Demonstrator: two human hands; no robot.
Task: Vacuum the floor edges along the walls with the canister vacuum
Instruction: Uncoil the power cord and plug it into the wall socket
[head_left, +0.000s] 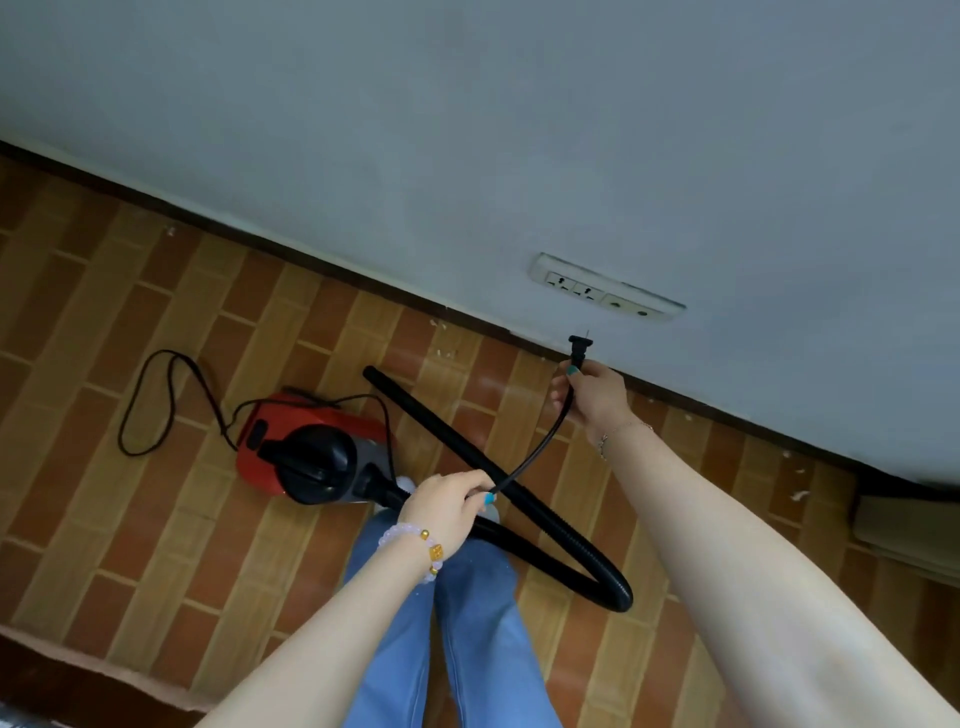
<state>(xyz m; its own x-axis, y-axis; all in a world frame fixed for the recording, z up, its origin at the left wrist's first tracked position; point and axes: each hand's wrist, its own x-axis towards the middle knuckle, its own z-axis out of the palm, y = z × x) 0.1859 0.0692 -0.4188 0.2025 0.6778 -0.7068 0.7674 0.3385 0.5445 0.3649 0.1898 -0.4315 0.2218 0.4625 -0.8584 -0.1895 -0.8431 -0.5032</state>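
The left hand (447, 506) pinches the thin black power cord (540, 447); left of it the red-and-black canister vacuum (306, 447) sits on the brick-patterned floor (156, 519). Farther, the right hand (592, 392) grips the cord beneath its black plug (577, 349), near a white wall socket (605, 293).

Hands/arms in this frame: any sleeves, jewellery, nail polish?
No sleeves in view on either forearm. The left hand wears a pale bead bracelet with gold beads; the right hand a thin chain bracelet. Teal nail polish on both.
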